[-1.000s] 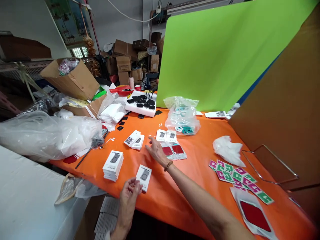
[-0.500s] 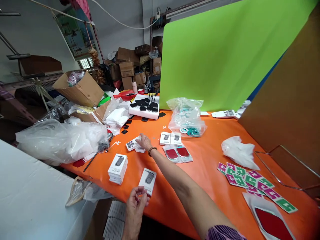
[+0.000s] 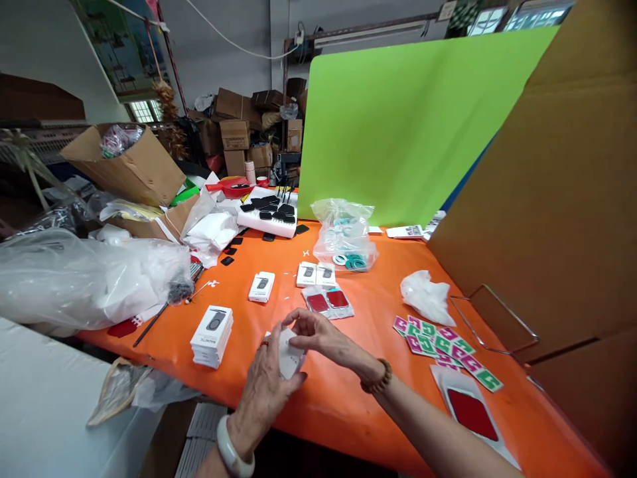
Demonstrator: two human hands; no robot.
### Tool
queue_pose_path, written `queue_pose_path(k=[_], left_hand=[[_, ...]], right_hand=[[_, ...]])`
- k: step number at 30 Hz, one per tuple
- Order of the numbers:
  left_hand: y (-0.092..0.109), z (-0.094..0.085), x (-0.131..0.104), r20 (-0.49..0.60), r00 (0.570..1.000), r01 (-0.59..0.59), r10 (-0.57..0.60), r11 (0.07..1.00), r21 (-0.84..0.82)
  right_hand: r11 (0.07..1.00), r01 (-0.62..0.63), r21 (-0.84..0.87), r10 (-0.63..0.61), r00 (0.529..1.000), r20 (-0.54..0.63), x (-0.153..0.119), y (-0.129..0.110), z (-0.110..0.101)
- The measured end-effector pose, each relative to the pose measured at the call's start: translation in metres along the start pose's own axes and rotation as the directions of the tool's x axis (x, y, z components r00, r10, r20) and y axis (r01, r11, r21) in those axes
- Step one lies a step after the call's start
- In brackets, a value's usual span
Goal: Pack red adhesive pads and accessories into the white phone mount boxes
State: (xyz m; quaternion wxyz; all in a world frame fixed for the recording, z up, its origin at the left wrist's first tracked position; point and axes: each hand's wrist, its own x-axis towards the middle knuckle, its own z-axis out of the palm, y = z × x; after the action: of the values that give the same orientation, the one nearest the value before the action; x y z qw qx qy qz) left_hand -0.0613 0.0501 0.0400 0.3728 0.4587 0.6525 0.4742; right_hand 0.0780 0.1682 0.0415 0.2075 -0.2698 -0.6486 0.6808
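Near the front edge of the orange table, my left hand is wrapped round a small white box, its palm side against the box's left. My right hand pinches the same box at its upper right. Much of the box is covered by my fingers. To the left stands a stack of white boxes with a dark printed picture on top. Another white box lies behind my hands. Two more white boxes sit side by side, with red squares in clear film just in front of them.
A clear bag of teal rings stands before the green board. Pink and green cards and a wire frame lie right. Plastic bags crowd the left. A white foam block bears black pieces.
My right hand has come back from the far boxes to my left hand. The printed box near my left hand is now off the table, and both hands hold a white box. The view has shifted right.
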Motion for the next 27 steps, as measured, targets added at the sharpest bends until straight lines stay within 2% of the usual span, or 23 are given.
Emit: queue_pose_path(k=[1, 2, 3, 4, 5, 6, 8, 11, 13, 16, 22, 25, 27], left_hand=[[0.000, 0.004, -0.002, 0.037, 0.998, 0.047, -0.044, 0.996, -0.073], [-0.002, 0.007, -0.006, 0.068, 0.994, 0.096, -0.087, 0.985, -0.142], [-0.004, 0.011, -0.011, 0.100, 0.986, 0.154, -0.136, 0.965, -0.211], [-0.007, 0.014, -0.017, 0.141, 0.971, 0.225, -0.191, 0.932, -0.285], [-0.011, 0.016, -0.024, 0.195, 0.948, 0.308, -0.251, 0.879, -0.365], [-0.015, 0.019, -0.031, 0.259, 0.916, 0.395, -0.307, 0.804, -0.445], [-0.024, 0.022, -0.045, 0.386, 0.841, 0.540, -0.378, 0.606, -0.584], [-0.037, 0.025, -0.059, 0.509, 0.754, 0.646, -0.416, 0.327, -0.690], [-0.043, 0.024, -0.064, 0.556, 0.711, 0.681, -0.430, 0.224, -0.697], [-0.050, 0.021, -0.067, 0.589, 0.686, 0.706, -0.428, 0.192, -0.682], [-0.055, 0.015, -0.074, 0.591, 0.687, 0.707, -0.424, 0.199, -0.679], [-0.057, 0.013, -0.075, 0.600, 0.691, 0.714, -0.402, 0.251, -0.654], [-0.060, 0.013, -0.075, 0.642, 0.679, 0.733, -0.356, 0.293, -0.614]], right_hand=[[0.999, -0.019, -0.049, 0.020, 1.000, 0.007, -0.001, 0.003, -0.009], [0.988, -0.048, -0.143, 0.041, 0.998, -0.054, 0.000, 0.007, -0.022], [0.965, -0.084, -0.247, 0.044, 0.985, -0.164, 0.004, 0.013, -0.039], [0.911, -0.162, -0.380, 0.012, 0.930, -0.368, 0.009, 0.019, -0.057], [0.816, -0.300, -0.494, -0.029, 0.832, -0.554, 0.014, 0.025, -0.076], [0.775, -0.369, -0.513, -0.035, 0.786, -0.617, 0.019, 0.031, -0.095], [0.724, -0.434, -0.536, -0.034, 0.753, -0.657, 0.028, 0.039, -0.126], [0.699, -0.448, -0.558, 0.014, 0.788, -0.615, 0.036, 0.045, -0.152], [0.699, -0.433, -0.570, 0.049, 0.823, -0.565, 0.039, 0.046, -0.158], [0.721, -0.398, -0.567, 0.110, 0.874, -0.474, 0.038, 0.046, -0.158], [0.768, -0.359, -0.531, 0.162, 0.910, -0.381, 0.009, 0.049, -0.143], [0.796, -0.336, -0.504, 0.129, 0.907, -0.401, -0.014, 0.054, -0.132], [0.822, -0.316, -0.475, 0.085, 0.891, -0.445, -0.031, 0.054, -0.121]])
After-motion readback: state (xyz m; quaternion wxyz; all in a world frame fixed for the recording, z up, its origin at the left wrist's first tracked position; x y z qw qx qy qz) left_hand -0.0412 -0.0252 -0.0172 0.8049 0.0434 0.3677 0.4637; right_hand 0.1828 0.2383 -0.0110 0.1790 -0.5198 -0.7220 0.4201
